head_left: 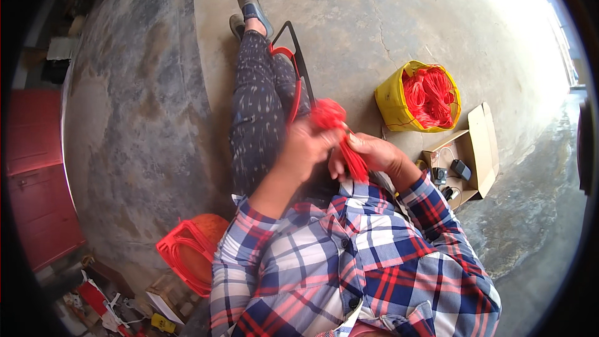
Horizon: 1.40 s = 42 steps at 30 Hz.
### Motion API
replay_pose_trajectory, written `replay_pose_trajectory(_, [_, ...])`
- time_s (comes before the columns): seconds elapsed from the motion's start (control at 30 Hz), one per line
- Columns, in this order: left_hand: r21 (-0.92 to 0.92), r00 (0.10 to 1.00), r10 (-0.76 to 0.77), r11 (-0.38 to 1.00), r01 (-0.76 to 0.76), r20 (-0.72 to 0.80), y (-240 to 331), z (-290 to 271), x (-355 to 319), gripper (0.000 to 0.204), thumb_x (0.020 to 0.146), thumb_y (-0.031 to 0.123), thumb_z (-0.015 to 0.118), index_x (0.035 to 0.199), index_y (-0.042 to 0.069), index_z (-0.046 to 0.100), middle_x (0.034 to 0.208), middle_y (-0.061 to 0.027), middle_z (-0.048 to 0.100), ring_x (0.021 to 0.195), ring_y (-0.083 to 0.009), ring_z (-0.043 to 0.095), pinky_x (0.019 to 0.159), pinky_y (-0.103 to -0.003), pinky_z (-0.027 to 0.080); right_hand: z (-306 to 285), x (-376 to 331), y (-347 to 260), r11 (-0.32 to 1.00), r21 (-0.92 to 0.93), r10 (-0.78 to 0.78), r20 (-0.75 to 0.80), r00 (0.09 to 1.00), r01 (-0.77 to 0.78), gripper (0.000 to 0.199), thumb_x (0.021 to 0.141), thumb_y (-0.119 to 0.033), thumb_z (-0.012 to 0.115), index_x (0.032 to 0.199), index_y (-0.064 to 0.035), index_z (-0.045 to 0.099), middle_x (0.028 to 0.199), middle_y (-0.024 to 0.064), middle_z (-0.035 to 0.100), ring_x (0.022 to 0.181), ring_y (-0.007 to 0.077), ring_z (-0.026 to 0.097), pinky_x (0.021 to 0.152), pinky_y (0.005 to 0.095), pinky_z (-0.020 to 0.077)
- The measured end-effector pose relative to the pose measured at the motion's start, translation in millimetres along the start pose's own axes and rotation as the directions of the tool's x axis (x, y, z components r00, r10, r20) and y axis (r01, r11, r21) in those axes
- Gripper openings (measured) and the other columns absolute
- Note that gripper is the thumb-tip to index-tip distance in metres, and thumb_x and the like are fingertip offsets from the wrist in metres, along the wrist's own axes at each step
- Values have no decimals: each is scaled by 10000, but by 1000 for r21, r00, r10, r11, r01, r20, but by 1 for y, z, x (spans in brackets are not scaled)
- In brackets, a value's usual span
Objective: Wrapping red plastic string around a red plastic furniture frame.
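Both hands, left [306,146] and right [374,153], pinch shut on the tassel [340,134], looks light and floppy, so grip near its bound top.

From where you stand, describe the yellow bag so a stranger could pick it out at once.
On the concrete floor, right of the outstretched legs, sits the yellow bag, just beyond an open cardboard box. Only it is stuffed with red cord.
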<state>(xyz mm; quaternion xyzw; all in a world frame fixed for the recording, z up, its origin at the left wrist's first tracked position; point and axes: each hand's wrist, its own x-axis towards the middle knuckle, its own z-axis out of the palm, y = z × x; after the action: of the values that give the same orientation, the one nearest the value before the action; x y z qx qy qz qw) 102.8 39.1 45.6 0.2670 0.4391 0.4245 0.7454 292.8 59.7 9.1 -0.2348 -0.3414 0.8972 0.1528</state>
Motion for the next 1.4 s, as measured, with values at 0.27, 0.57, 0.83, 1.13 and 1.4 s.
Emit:
replay_pose_trajectory(0.27, [951,506,856,64,-301,102,16,-65,41,279,727,-92,668,950,75,670,756,-72,596,641,-209,579,607,-319,489,-54,48,-21,961,-140,-277,-476,834,239,211,905,-159,598,1109,-117,631,738,-42,550,609,39,467,502,193,327])
replay_pose_trajectory(0.57, [597,903,368,784,-171,-224,-42,-60,43,238,817,97,657,1028,-9,628,1058,-195,667,972,-304,657,802,-364,505,-59,76,15,195,-981,-697,-136,704,4,262,756,-177,732,979,-69,646,1261,140,531,1184,345,466,1002,407,401])
replay_pose_trajectory(0.83, [740,901,392,659,-136,-185,-50,-50,34,237,814,157,741,949,-16,653,836,-74,687,772,-111,619,721,-266,494,1,-21,-65,796,-52,-589,-298,751,603,312,975,-195,492,1231,-17,466,800,82,570,746,213,582,789,348,483])
replay_pose_trajectory(1.13, [803,879,430,587,-98,-207,-56,-48,42,301,763,208,778,940,-8,665,873,-119,704,783,-163,655,738,-297,508,127,-57,-68,737,625,-584,399,707,257,243,877,-178,625,825,-12,455,535,77,410,397,198,399,372,337,295])
replay_pose_trajectory(1.4, [808,832,504,576,-121,-234,-49,-42,50,324,770,208,771,982,-6,651,855,-101,684,749,-175,633,721,-306,505,129,-54,-108,689,667,-718,576,391,284,286,983,-201,482,889,66,521,527,61,343,399,191,327,388,352,214])
